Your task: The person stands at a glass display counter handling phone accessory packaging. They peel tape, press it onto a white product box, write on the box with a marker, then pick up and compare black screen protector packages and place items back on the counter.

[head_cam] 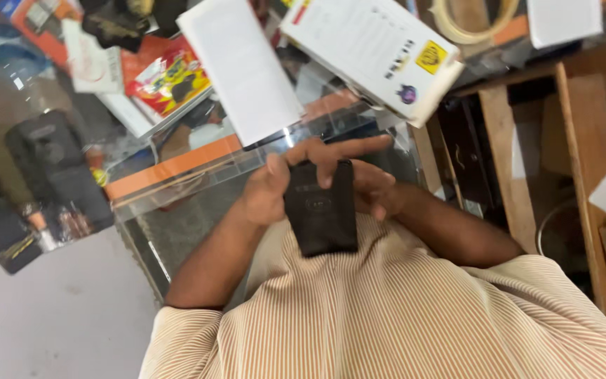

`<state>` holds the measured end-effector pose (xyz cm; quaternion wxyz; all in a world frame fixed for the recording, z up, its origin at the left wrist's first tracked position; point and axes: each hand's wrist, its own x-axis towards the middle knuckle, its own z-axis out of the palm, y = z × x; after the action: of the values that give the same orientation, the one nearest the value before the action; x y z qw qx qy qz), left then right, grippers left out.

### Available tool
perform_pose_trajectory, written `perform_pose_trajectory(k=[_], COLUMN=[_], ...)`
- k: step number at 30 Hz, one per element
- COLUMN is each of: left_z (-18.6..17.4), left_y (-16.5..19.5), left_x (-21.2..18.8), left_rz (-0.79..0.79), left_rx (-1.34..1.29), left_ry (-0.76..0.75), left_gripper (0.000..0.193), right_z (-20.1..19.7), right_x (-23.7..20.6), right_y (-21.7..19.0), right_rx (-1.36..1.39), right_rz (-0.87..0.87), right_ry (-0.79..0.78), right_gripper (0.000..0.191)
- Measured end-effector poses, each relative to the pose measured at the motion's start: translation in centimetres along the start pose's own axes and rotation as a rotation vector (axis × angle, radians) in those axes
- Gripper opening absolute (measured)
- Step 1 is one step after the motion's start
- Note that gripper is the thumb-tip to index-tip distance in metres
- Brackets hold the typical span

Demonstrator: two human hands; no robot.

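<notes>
A black, flat, rectangular phone-like object (320,210) is held upright in front of my striped shirt, just at the edge of a glass counter (198,175). My left hand (268,189) grips its left side, with fingers stretched across behind its top edge. My right hand (376,188) closes on its right side. The object covers parts of both palms.
On the glass counter lie two white flat boxes (240,67) (373,45), colourful packets (170,77) and an orange strip (177,167). A tape roll (475,21) sits at the top. Wooden shelving (583,140) stands to the right, and grey floor (50,316) shows at lower left.
</notes>
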<state>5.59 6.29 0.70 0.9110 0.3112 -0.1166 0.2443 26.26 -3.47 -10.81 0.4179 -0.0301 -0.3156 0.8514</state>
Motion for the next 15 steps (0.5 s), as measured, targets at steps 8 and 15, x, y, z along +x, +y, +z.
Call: perform_pose_trajectory(k=[8,15], left_z=[-1.3,-1.1], left_y=[-1.8,-2.2], left_x=[4.5,6.9], left_rz=[-0.114,-0.127], left_rx=[0.070,0.506], left_ry=[-0.210,-0.141], left_gripper=[0.060,0.065], right_z=[1.2,4.2], right_x=[2.1,-0.4], right_y=[-0.3,-3.7], right_rx=[-0.142,-0.238], right_rz=[-0.399,-0.162], right_ry=[-0.222,-0.122], right_gripper=[0.076,0.089])
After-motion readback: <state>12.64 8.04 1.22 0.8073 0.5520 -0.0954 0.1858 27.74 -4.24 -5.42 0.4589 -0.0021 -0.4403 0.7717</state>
